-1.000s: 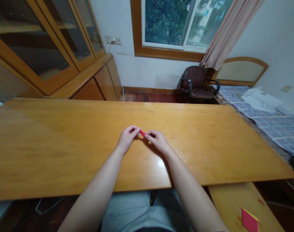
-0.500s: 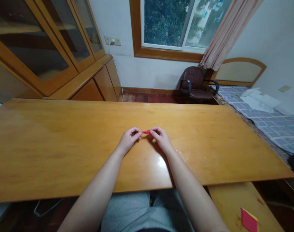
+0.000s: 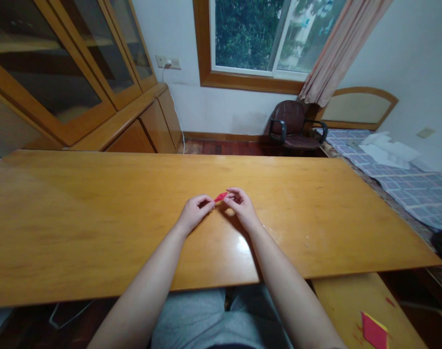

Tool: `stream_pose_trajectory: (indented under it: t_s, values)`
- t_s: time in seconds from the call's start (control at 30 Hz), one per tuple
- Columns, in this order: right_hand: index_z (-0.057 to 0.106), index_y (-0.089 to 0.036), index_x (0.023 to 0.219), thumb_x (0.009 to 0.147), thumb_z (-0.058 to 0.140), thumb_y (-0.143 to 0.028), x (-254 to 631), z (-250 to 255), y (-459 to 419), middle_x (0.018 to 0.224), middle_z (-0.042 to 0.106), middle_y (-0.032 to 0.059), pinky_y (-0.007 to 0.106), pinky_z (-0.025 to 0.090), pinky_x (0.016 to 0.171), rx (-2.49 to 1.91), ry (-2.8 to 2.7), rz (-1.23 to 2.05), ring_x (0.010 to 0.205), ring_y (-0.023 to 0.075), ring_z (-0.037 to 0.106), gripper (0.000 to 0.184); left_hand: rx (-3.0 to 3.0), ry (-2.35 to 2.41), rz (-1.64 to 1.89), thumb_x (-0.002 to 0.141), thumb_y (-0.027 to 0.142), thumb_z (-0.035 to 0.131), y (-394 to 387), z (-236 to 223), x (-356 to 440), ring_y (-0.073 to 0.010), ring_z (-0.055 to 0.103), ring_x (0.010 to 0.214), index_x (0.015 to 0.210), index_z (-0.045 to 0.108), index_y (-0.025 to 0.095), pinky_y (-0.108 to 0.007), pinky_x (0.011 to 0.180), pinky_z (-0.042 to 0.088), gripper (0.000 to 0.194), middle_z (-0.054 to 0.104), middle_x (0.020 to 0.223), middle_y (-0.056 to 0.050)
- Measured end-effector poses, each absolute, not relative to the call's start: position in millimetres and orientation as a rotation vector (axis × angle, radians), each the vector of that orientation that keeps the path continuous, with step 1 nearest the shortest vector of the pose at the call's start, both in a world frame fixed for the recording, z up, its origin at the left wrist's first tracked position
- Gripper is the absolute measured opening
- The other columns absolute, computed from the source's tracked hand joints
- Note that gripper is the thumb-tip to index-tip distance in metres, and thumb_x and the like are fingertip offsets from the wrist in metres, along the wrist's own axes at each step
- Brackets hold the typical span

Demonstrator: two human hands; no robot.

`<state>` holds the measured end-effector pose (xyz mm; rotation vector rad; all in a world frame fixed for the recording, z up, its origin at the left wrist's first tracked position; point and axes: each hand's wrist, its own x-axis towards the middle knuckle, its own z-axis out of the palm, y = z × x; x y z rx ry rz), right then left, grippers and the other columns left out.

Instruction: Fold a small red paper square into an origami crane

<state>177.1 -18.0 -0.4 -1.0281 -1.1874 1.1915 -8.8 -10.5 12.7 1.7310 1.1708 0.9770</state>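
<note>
A small folded red paper piece (image 3: 220, 196) is pinched between both hands just above the middle of a long wooden table (image 3: 97, 213). My left hand (image 3: 194, 213) grips its left end with curled fingers. My right hand (image 3: 241, 206) holds the right end between thumb and fingertips, and that end is tilted slightly upward. Most of the paper is hidden by my fingers.
A red and yellow paper square (image 3: 374, 331) lies on a lower wooden bench at the bottom right. Behind the table are glass-door cabinets (image 3: 60, 72), a dark office chair (image 3: 293, 127) under the window, and a bed with a checked cover (image 3: 410, 184).
My hands have drawn a little apart, so more of the red paper shows. Its right end has tipped upward.
</note>
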Motion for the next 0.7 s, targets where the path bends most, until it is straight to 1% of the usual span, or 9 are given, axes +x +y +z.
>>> stream_pose_trajectory:
  t_s: [0.1, 0.23, 0.43, 0.6, 0.7]
  values:
    - [0.059, -0.021, 0.098, 0.075, 0.072, -0.038, 175.7, -2.3, -17.7, 0.094, 0.067, 0.0044, 0.031, 0.051, 0.083, -1.005, -1.179, 1.200, 0.087, 0.0167, 0.063, 0.032, 1.709, 1.200, 0.993, 0.082, 0.036, 0.060, -11.1, 12.4, -7.7, -0.0154, 0.057, 0.063, 0.073, 0.065, 0.017, -0.025, 0.062, 0.044, 0.022, 0.063, 0.066, -0.001]
    - [0.062, -0.019, 0.091, 0.077, 0.070, -0.036, 174.2, -6.3, -16.9, 0.091, 0.069, 0.0049, 0.031, 0.051, 0.079, -0.996, -1.209, 1.195, 0.083, 0.0169, 0.064, 0.023, 1.816, 1.227, 0.988, 0.082, 0.035, 0.061, -12.3, 12.4, -5.0, -0.0163, 0.059, 0.068, 0.074, 0.067, 0.018, -0.026, 0.065, 0.045, 0.020, 0.066, 0.071, -0.002]
    - [0.061, -0.020, 0.097, 0.074, 0.073, -0.033, 173.0, -9.9, -15.6, 0.089, 0.069, 0.0040, 0.029, 0.051, 0.078, -1.009, -1.177, 1.126, 0.083, 0.0162, 0.063, 0.029, 1.968, 1.196, 0.913, 0.085, 0.034, 0.059, -13.1, 12.3, -2.9, -0.0161, 0.059, 0.069, 0.078, 0.068, 0.018, -0.026, 0.066, 0.045, 0.020, 0.068, 0.075, -0.002]
    - [0.066, -0.019, 0.094, 0.079, 0.070, -0.034, 173.0, -8.3, -19.1, 0.087, 0.070, 0.0039, 0.027, 0.051, 0.071, -1.018, -1.268, 1.148, 0.074, 0.0147, 0.063, 0.022, 1.985, 1.195, 0.894, 0.087, 0.037, 0.057, -11.4, 7.6, -4.8, -0.0157, 0.059, 0.070, 0.076, 0.068, 0.018, -0.026, 0.067, 0.044, 0.024, 0.068, 0.074, -0.002]
    - [0.067, -0.018, 0.094, 0.080, 0.069, -0.035, 172.9, -7.1, -21.0, 0.084, 0.070, 0.0035, 0.026, 0.050, 0.066, -1.059, -1.315, 1.155, 0.071, 0.0146, 0.063, 0.022, 1.990, 1.190, 0.899, 0.087, 0.036, 0.057, -11.5, 6.7, -5.2, -0.0155, 0.059, 0.070, 0.075, 0.067, 0.018, -0.025, 0.068, 0.044, 0.024, 0.067, 0.074, -0.001]
